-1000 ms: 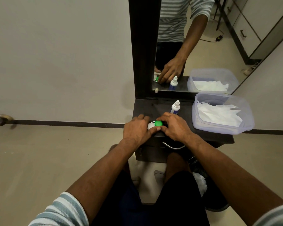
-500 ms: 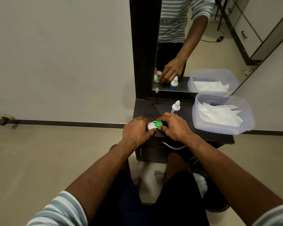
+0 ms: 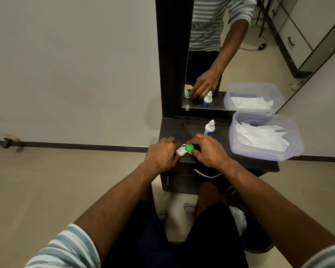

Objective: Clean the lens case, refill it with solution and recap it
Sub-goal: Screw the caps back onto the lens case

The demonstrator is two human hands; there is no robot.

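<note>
Head view: the lens case (image 3: 185, 149) lies near the front edge of the dark table (image 3: 184, 126), just below frame centre. The left hand (image 3: 161, 156) grips its white cap (image 3: 180, 151) at the 9 o'clock end, and the right hand (image 3: 207, 151) curls its fingers around the green cap (image 3: 189, 147) at the 3 o'clock end. A solution bottle (image 3: 209, 129) stands upright at 12 o'clock from the right hand. At 3 o'clock sits a clear plastic tub (image 3: 296, 132) of white tissues (image 3: 261, 136).
</note>
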